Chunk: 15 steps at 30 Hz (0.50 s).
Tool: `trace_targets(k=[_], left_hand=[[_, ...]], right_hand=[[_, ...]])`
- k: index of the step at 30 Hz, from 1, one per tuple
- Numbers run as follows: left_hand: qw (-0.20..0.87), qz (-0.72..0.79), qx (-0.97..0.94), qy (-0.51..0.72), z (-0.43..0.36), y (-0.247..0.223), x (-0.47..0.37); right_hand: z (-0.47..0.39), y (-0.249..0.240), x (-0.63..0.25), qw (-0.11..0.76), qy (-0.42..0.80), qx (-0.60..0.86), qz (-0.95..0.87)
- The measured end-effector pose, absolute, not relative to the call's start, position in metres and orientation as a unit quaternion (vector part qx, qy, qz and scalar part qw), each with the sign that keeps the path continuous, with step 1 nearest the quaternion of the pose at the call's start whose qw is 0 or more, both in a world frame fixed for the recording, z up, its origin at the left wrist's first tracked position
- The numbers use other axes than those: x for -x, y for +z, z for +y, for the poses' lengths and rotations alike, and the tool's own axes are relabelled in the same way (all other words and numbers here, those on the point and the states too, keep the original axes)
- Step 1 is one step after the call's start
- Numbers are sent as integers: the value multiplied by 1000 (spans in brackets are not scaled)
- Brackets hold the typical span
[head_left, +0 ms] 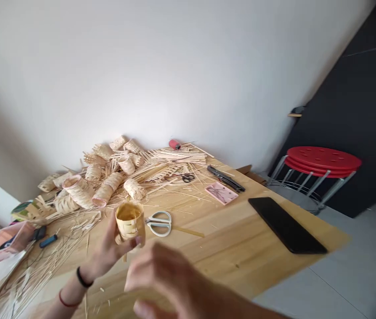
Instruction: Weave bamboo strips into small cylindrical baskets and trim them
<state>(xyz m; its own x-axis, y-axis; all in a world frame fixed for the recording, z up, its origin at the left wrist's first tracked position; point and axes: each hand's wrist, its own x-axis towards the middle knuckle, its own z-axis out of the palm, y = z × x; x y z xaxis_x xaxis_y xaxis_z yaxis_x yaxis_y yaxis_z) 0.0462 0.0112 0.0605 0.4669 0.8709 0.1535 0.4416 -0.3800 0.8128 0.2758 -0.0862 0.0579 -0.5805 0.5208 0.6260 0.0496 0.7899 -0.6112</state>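
Note:
A small woven bamboo basket [130, 228], round and open-topped, is held upright in my left hand [110, 250]. The thumb presses its near side, while the other fingers go behind it and are partly hidden. My right hand [164, 274] is in front of the basket, lower and to the right, apart from it. Its fingers are bent and blurred, with a gap to the thumb and nothing visible between them. White-handled scissors [160, 223] lie just right of the basket. A flat bamboo strip [189, 231] rests beside them.
Several woven baskets [108, 188] and loose bamboo strips [174, 155] cover the table's back left. A black-handled tool [226, 178], a pink tray [221, 192] and a black flat slab [285, 225] lie on the right. Red stools [323, 159] stand beyond the table edge.

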Motion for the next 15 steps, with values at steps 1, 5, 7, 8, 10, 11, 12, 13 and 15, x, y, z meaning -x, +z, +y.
trace_targets(k=[1,5,7,8,10,11,12,13,15], left_hand=[[426,413,-743,309,9,53,-49],[527,399,-664,348,9,37,-64],[532,398,-652,365,12,32,-68],[537,399,-646,366,12,28,-69],[555,403,-630,364,11,19,-66],[564,405,-621,364,9,14,-63],[571,405,-616,361,7,8,-61],[577,405,-613,356,5,3,-58],[577,392,-626,349,2,-4,-53]], right_hand=[[-66,60,-284,446,261,184,-836],[0,44,-298,431,221,272,-832],[15,26,-297,409,247,286,-830],[18,16,-296,410,259,292,-824],[15,-1,-293,392,278,301,-824],[11,-7,-292,374,287,313,-824],[6,-12,-292,363,295,324,-822],[1,-15,-292,357,303,336,-817],[-6,-16,-293,356,318,342,-809]])
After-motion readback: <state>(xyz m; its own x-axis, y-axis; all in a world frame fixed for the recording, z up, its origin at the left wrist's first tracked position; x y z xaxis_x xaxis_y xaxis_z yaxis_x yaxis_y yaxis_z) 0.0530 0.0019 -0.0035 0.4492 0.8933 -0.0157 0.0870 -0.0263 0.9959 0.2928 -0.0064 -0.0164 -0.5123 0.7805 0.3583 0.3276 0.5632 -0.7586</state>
